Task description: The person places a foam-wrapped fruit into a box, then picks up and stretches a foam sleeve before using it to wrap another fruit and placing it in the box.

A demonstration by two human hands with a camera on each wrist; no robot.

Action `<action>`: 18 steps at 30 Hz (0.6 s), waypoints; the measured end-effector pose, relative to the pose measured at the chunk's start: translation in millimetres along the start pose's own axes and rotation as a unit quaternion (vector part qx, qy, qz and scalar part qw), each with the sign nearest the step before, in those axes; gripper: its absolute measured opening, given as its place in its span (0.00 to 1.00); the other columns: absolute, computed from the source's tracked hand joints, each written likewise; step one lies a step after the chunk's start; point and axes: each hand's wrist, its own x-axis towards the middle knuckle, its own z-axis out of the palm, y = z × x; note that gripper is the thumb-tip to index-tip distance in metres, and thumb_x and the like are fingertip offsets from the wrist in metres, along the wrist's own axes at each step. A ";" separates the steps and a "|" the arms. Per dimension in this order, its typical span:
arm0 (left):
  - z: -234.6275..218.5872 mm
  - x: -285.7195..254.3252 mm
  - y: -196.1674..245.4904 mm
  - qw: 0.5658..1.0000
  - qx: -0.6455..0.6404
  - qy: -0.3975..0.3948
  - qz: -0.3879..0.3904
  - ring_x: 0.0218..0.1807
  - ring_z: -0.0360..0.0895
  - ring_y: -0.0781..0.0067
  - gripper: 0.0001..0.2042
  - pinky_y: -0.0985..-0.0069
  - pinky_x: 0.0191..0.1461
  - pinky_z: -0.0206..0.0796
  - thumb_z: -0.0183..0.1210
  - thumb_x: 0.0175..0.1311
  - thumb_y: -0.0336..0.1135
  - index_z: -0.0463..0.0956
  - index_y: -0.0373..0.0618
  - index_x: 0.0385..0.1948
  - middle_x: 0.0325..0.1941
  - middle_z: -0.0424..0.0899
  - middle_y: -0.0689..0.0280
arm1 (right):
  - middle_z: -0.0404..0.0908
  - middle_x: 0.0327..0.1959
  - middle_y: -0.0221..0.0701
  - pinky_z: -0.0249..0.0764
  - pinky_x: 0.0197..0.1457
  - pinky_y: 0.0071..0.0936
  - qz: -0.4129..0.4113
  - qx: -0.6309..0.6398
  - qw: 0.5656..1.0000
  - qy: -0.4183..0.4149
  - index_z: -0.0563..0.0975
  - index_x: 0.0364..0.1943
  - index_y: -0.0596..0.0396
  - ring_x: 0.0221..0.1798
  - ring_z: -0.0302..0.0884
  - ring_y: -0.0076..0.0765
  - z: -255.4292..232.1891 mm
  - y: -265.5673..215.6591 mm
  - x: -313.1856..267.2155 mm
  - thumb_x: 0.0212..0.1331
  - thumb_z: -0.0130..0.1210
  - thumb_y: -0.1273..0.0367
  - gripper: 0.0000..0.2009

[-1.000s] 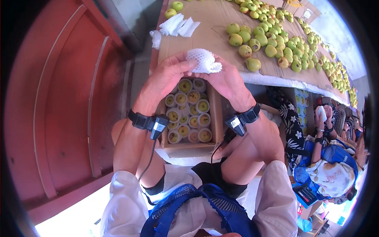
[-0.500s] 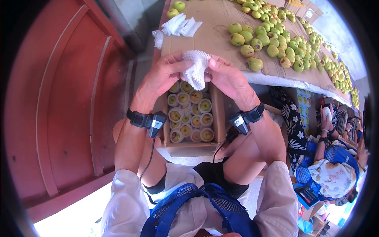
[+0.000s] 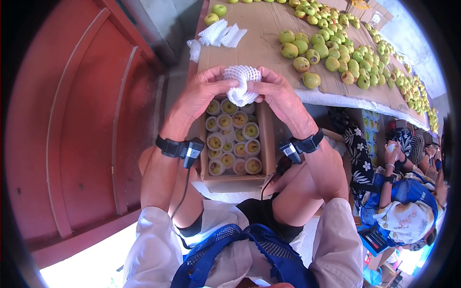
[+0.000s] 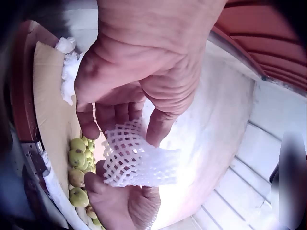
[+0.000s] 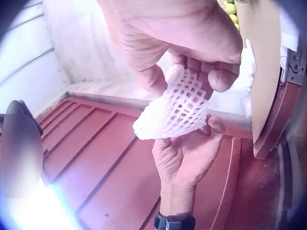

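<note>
Parts of both hands are hidden: in the head view, the fingers beyond the thumbs go partly behind the white foam net [image 3: 241, 86], and the two hands cover the far end of the cardboard box [image 3: 265, 139], where wrapped apples [image 3: 251, 130] sit in rows. At the far right a second person [image 3: 403, 216] is small and warped by the lens, so what their hands hold is hard to make out. Glare bleaches one end of the net in the left wrist view (its mesh nearly dissolves there).

The net is up between the hands, above the far end of the box and just nearer than the edge of the table [image 3: 259, 36]. Its long axis runs roughly near to far, its surface folded in the middle, the rounded lattice end lying far and a narrower fold near.

The left hand [image 3: 205, 91] and the right hand [image 3: 277, 93] pinch it from either side, a narrow grip with thumbs on top. Both forearms reach forward and lean inward, the fingers bent toward each other.
</note>
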 end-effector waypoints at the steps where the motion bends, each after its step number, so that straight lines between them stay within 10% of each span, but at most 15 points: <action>1: 0.7 1.0 -1.6 0.999 0.029 0.018 0.007 0.54 0.79 0.78 0.15 0.75 0.62 0.70 0.65 0.67 0.30 0.79 0.39 0.54 0.51 0.84 0.68 | 0.80 0.36 0.20 0.63 0.36 0.14 -0.005 -0.012 1.000 0.011 0.80 0.45 0.52 0.36 0.71 0.12 0.1 0.9 0.2 0.60 0.66 0.68 0.11; 18: 20.5 11.5 -14.9 0.937 0.291 0.152 0.122 0.33 0.78 0.90 0.07 0.85 0.35 0.70 0.64 0.66 0.21 0.76 0.41 0.41 0.38 0.81 0.74 | 0.81 0.38 0.32 0.77 0.44 0.27 -0.101 -0.216 0.964 0.119 0.77 0.42 0.63 0.40 0.78 0.23 3.0 10.7 3.0 0.58 0.64 0.72 0.12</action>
